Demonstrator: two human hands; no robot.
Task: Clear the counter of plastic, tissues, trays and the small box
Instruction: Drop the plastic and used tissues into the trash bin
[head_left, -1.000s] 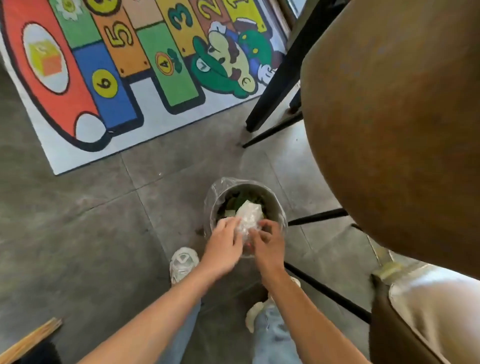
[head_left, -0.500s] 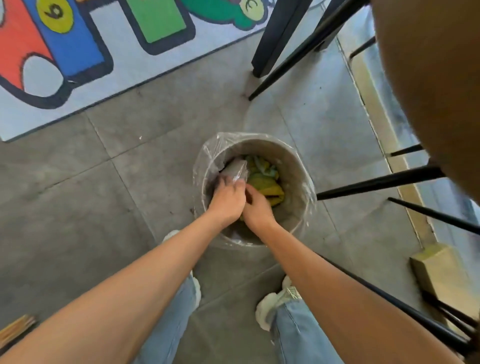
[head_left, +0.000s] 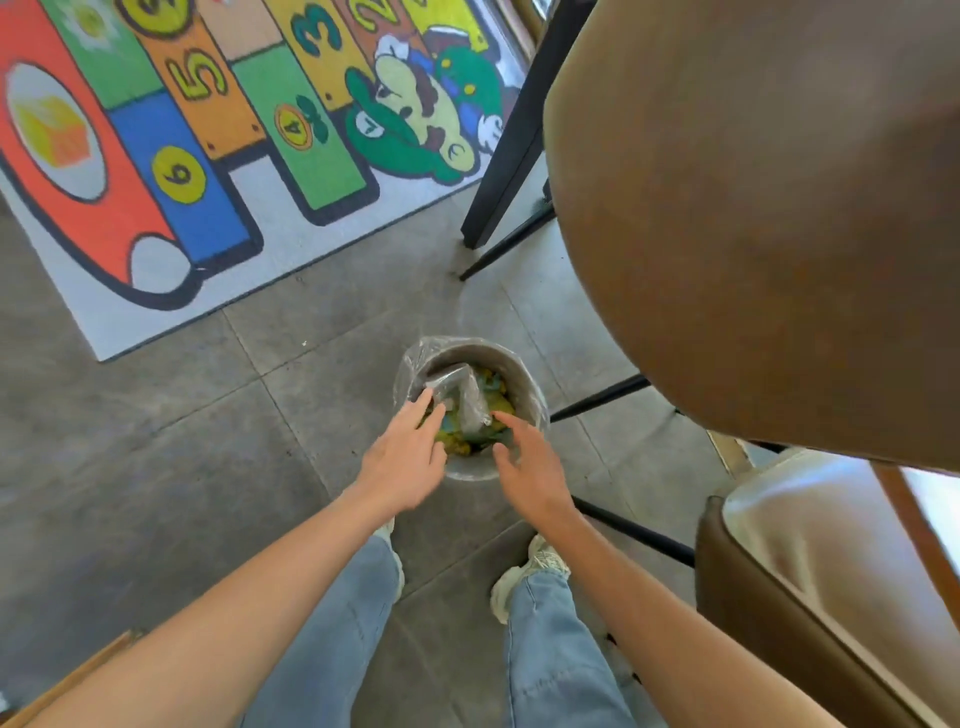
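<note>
Crumpled clear plastic (head_left: 457, 397), lying tilted atop colourful rubbish inside the lined bin (head_left: 511, 364)

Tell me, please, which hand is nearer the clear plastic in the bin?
Left. The left hand has fingertips touching the plastic; the right hand hovers just beside it.

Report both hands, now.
Left hand: open, holding nothing.
Right hand: open, holding nothing, above the round grey bin.

Open floor (head_left: 156, 467) left of bin (head_left: 524, 376); chair legs (head_left: 597, 400) just right
</note>
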